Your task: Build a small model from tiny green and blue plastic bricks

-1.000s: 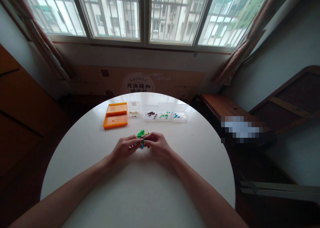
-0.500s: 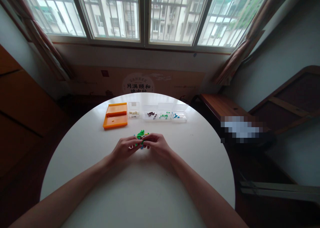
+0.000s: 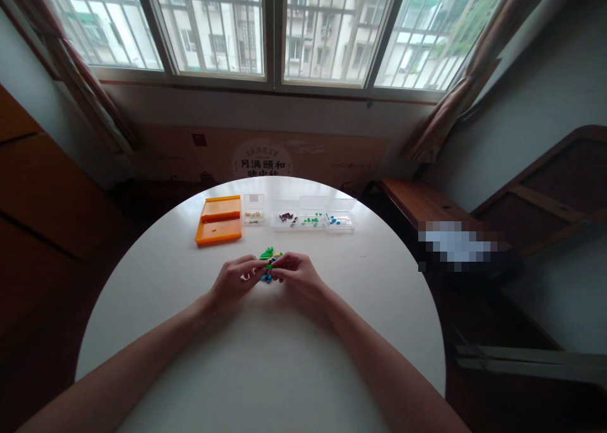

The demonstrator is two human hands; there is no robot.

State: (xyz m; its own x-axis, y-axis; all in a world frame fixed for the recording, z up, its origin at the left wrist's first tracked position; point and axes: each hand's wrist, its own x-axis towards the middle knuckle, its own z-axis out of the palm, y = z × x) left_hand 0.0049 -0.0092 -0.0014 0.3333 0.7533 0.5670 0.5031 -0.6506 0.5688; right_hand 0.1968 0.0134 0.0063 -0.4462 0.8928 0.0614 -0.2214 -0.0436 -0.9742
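My left hand (image 3: 237, 277) and my right hand (image 3: 300, 272) meet over the white table, fingertips bent inward and nearly touching. Between them are small plastic building bricks (image 3: 267, 278), blue, green and dark, partly covered by the fingers. The fingers of both hands are closed on this cluster. Which single brick each hand pinches is too small to make out. Just beyond the fingertips show bright green bricks (image 3: 267, 253) and a bit of yellow.
Behind the hands on the round white table (image 3: 227, 370) stand an open orange case (image 3: 219, 236), a small clear box (image 3: 253, 200) with cream pieces, and a clear divided box (image 3: 313, 228) holding dark, green and blue pieces. A wooden bench (image 3: 412, 199) stands right of the table.
The fingers of my left hand have shifted slightly to the left, so more blue and dark bricks show between the hands. My right hand stays almost in place.
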